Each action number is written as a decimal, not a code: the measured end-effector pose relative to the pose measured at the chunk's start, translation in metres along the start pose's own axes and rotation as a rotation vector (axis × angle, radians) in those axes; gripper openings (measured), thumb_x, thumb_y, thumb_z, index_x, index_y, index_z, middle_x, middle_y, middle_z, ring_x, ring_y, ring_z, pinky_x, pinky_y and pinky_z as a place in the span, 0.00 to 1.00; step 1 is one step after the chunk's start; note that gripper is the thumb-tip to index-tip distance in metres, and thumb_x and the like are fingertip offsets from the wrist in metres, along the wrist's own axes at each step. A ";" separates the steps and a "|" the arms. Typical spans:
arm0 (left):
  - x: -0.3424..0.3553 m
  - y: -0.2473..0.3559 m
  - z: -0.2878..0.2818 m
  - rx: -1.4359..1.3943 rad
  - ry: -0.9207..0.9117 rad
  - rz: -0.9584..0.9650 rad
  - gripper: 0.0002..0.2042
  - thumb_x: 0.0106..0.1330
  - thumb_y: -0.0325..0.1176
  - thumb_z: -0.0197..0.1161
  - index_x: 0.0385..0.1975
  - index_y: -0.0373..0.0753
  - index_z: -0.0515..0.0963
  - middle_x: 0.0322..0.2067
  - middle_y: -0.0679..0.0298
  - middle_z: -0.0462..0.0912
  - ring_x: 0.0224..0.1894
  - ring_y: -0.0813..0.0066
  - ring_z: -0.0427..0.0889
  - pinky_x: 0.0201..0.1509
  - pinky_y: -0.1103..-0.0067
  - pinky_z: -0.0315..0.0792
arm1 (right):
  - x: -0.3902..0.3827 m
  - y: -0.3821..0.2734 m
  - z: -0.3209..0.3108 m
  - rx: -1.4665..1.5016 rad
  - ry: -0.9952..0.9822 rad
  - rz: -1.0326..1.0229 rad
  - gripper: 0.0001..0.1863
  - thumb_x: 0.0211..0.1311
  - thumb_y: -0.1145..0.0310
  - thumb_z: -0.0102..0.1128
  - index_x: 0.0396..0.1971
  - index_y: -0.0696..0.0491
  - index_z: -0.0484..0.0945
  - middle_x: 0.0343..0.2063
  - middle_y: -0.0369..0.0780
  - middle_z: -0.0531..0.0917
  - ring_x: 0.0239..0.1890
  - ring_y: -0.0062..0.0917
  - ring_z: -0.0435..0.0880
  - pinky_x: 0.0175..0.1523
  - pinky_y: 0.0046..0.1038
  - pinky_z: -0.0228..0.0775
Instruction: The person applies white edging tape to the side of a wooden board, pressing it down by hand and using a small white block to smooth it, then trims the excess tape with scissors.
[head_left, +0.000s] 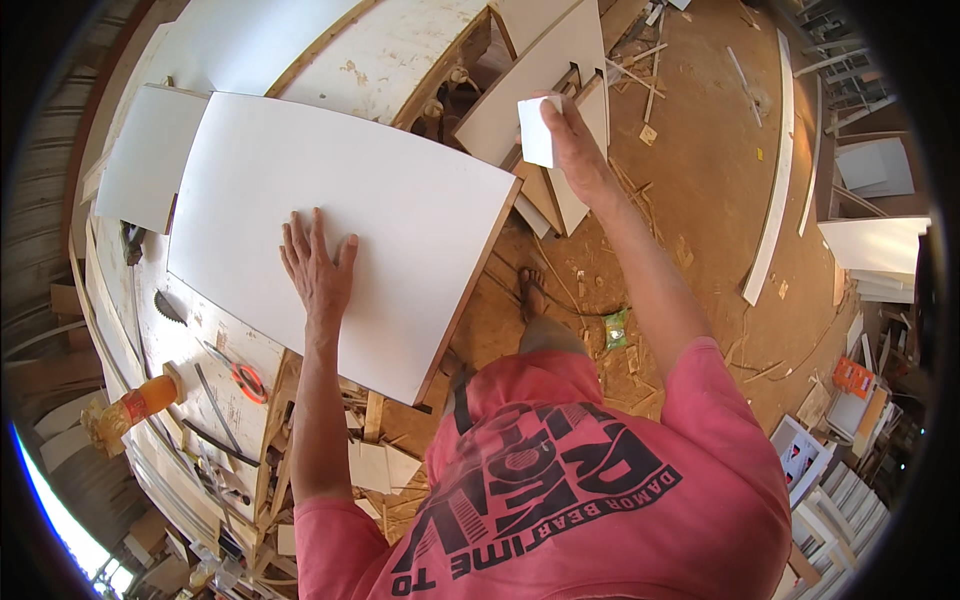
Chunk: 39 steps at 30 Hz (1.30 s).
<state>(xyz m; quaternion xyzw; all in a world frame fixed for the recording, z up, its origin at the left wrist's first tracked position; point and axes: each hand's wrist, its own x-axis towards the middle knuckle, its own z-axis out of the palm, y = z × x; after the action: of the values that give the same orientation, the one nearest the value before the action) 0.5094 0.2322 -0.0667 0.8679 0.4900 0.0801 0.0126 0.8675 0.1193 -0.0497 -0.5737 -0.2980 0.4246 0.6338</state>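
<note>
Left hand (318, 268) is pressing flat, fingers spread, on the white panel (340, 230) lying on the saw table (215, 350). Right hand (570, 140) is pinching a small white offcut (537, 131) above the floor. Panel is overhanging the table edge; it could tip if pressure eases.

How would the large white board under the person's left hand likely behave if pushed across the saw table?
The large white board looks flat and stiff, so it would probably slide whole. Its smooth face may be slippery under the left hand. One corner overhangs the saw table, so it might tip.
</note>
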 end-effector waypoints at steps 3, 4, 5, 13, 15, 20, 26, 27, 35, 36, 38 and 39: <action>-0.006 0.046 0.003 -0.007 -0.040 -0.021 0.33 0.64 0.51 0.56 0.67 0.50 0.56 0.69 0.51 0.49 0.72 0.53 0.44 0.72 0.55 0.39 | 0.025 0.018 -0.002 -0.201 -0.150 0.037 0.34 0.62 0.39 0.50 0.53 0.55 0.67 0.33 0.40 0.76 0.36 0.23 0.76 0.41 0.25 0.70; -0.004 0.058 0.003 -0.001 -0.049 -0.052 0.33 0.64 0.52 0.56 0.68 0.50 0.56 0.69 0.52 0.49 0.72 0.53 0.43 0.72 0.55 0.38 | 0.025 0.023 -0.003 -0.235 -0.197 0.047 0.34 0.62 0.39 0.50 0.53 0.55 0.68 0.34 0.40 0.77 0.36 0.23 0.75 0.42 0.26 0.69; -0.001 0.064 0.003 0.006 -0.050 -0.087 0.34 0.63 0.52 0.57 0.68 0.50 0.56 0.69 0.52 0.48 0.72 0.54 0.43 0.72 0.55 0.38 | 0.025 0.024 -0.001 -0.268 -0.250 0.049 0.35 0.62 0.39 0.50 0.54 0.55 0.68 0.35 0.41 0.77 0.37 0.24 0.75 0.43 0.26 0.68; 0.003 0.073 0.006 0.013 -0.056 -0.148 0.35 0.63 0.56 0.55 0.68 0.53 0.55 0.70 0.55 0.46 0.73 0.57 0.40 0.73 0.57 0.35 | 0.016 0.023 0.000 -0.457 -0.355 -0.183 0.30 0.66 0.45 0.49 0.57 0.54 0.67 0.49 0.47 0.74 0.51 0.33 0.74 0.57 0.32 0.64; 0.004 0.074 0.010 0.036 -0.039 -0.148 0.35 0.62 0.57 0.56 0.68 0.53 0.56 0.70 0.55 0.47 0.73 0.58 0.40 0.73 0.58 0.35 | 0.019 0.024 0.002 -0.505 -0.414 -0.163 0.30 0.66 0.45 0.49 0.57 0.54 0.67 0.51 0.48 0.73 0.55 0.36 0.71 0.60 0.33 0.61; 0.009 0.071 0.000 0.032 -0.078 -0.186 0.35 0.60 0.55 0.60 0.67 0.53 0.58 0.70 0.57 0.47 0.73 0.59 0.40 0.74 0.60 0.36 | 0.024 0.028 0.008 -0.438 -0.459 -0.036 0.29 0.66 0.47 0.50 0.56 0.55 0.69 0.53 0.49 0.73 0.58 0.37 0.70 0.63 0.34 0.58; -0.005 0.081 -0.024 -0.350 0.066 -0.282 0.27 0.64 0.42 0.61 0.63 0.46 0.64 0.67 0.52 0.55 0.69 0.54 0.52 0.69 0.62 0.53 | 0.036 0.023 0.011 -0.421 -0.484 0.033 0.31 0.65 0.44 0.49 0.56 0.55 0.69 0.51 0.47 0.75 0.56 0.34 0.72 0.60 0.32 0.61; -0.017 0.101 -0.037 -0.500 0.121 -0.295 0.21 0.65 0.39 0.60 0.56 0.40 0.70 0.61 0.51 0.64 0.61 0.54 0.66 0.60 0.65 0.65 | 0.037 0.023 0.009 -0.419 -0.495 0.063 0.31 0.65 0.44 0.48 0.56 0.55 0.69 0.50 0.47 0.76 0.54 0.33 0.72 0.60 0.32 0.61; -0.107 0.219 0.041 -2.044 -0.361 -1.432 0.24 0.71 0.48 0.50 0.58 0.36 0.63 0.53 0.57 0.73 0.54 0.66 0.75 0.56 0.72 0.70 | 0.033 0.020 0.002 -0.430 -0.586 0.062 0.29 0.67 0.45 0.46 0.55 0.56 0.68 0.38 0.40 0.76 0.40 0.25 0.73 0.50 0.27 0.64; -0.096 0.219 0.040 -2.232 -0.157 -1.200 0.27 0.70 0.51 0.52 0.59 0.37 0.61 0.56 0.57 0.70 0.56 0.64 0.73 0.57 0.70 0.69 | 0.032 0.021 0.001 -0.426 -0.589 0.048 0.29 0.68 0.46 0.46 0.55 0.56 0.68 0.40 0.41 0.76 0.42 0.25 0.73 0.51 0.27 0.64; -0.081 0.226 0.042 -2.351 0.078 -1.215 0.27 0.71 0.50 0.50 0.61 0.39 0.57 0.60 0.57 0.64 0.62 0.61 0.66 0.62 0.68 0.66 | 0.029 0.021 0.002 -0.432 -0.592 0.007 0.28 0.68 0.47 0.46 0.55 0.56 0.68 0.43 0.43 0.76 0.45 0.27 0.73 0.53 0.28 0.64; -0.075 0.231 0.045 -2.404 0.202 -1.218 0.27 0.71 0.49 0.49 0.63 0.40 0.56 0.62 0.57 0.62 0.65 0.59 0.62 0.64 0.67 0.65 | 0.027 0.020 0.002 -0.442 -0.592 -0.019 0.27 0.69 0.48 0.45 0.55 0.56 0.68 0.45 0.44 0.75 0.47 0.28 0.73 0.55 0.28 0.63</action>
<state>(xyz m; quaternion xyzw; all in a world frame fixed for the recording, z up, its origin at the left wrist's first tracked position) 0.6743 0.0505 -0.0979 -0.0436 0.4199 0.5007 0.7557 0.8742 0.1442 -0.0724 -0.5462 -0.5584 0.4915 0.3850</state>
